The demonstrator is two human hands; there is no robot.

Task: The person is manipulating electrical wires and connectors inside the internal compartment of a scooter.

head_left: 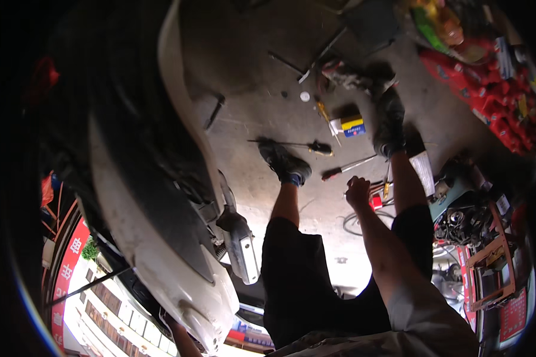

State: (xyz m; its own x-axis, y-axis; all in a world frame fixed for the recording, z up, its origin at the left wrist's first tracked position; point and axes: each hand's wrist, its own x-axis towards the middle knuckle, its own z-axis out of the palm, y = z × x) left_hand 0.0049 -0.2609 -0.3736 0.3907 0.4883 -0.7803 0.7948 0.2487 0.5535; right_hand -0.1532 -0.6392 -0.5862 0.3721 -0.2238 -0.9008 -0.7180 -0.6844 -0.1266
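Note:
My right hand hangs over the floor between my legs, its fingers curled closed. Whatever it may pinch is too small to make out. Just beyond it lies a screwdriver with a red handle. Farther off, near my left shoe, is a screwdriver with a dark and yellowish handle. To my left stands a scooter with white body panels. Only my left forearm shows at the lower edge, beside the scooter; the hand is hidden behind its panel.
A yellow and blue box lies near a yellow-handled screwdriver. Beyond are a crumpled rag and a long-handled metal tool. Red bags lie far right. A dark engine-like part sits at right, and black cable coils nearby.

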